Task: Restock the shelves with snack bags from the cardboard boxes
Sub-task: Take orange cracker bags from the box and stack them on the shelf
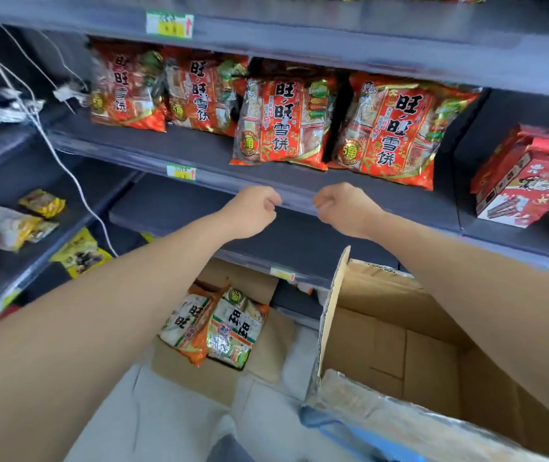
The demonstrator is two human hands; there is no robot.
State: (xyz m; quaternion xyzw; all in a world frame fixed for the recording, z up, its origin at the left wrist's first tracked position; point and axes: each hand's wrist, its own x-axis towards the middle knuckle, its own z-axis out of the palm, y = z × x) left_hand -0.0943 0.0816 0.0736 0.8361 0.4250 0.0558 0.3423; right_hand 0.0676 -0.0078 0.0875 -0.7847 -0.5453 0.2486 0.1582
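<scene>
Left hand (253, 208) and right hand (343, 205) curled, empty. Risk: a knock could topple leaning snack bags (283, 125) off the shelf (199, 151).

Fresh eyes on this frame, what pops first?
Four red snack bags stand in a row on the middle shelf. Just below, the left hand and right hand are curled fists holding nothing. Lower still, a cardboard box holds two more bags.

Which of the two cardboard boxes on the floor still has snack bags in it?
The smaller box left of centre, holding two bags; the big right box shows only bare cardboard.
</scene>
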